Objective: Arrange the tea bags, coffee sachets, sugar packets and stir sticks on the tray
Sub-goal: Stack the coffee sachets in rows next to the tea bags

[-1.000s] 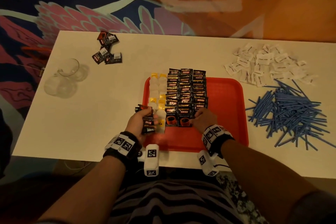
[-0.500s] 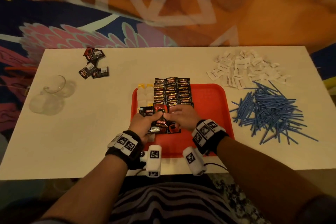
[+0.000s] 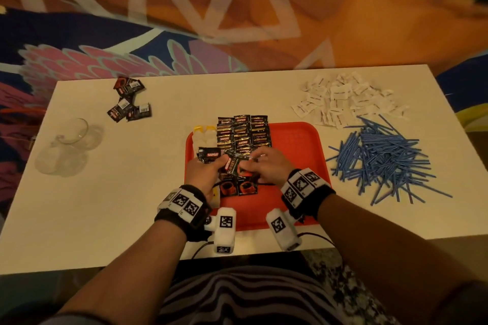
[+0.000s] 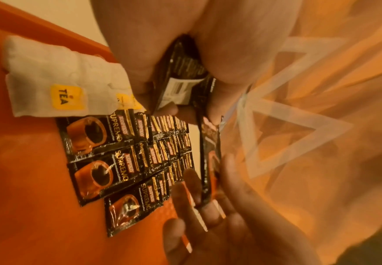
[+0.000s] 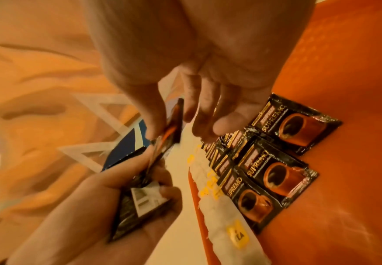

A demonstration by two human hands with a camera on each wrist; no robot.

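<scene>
Pinching 1 black coffee sachet (image 3: 235,165) between thumb and fingertips of the right hand (image 3: 266,166), holding it tilted just above the near end of the laid rows. Gripping a small stack of sachets (image 5: 140,202) in the left hand (image 3: 207,174), fingers curled round it, barcode side facing the right wrist camera, the pinched sachet touching the top of that stack. Hovering, both hands, over the left half of the red tray (image 3: 293,140). Lying flat beneath them on the tray, 3 columns of overlapping coffee sachets (image 3: 243,132), the nearest ones showing a coffee cup picture. Sitting just left of those columns, along the tray's left edge, a line of white tea bags (image 3: 203,136) with yellow tags. Resting off the tray on the white table (image 3: 132,192): a few more loose sachets (image 3: 129,99) at the far left, a heap of white sugar packets (image 3: 343,99) at the far right, a pile of blue stir sticks (image 3: 383,161) just nearer than the sugar. Standing near the table's left edge, 2 clear glass cups (image 3: 68,145), blurred.
</scene>
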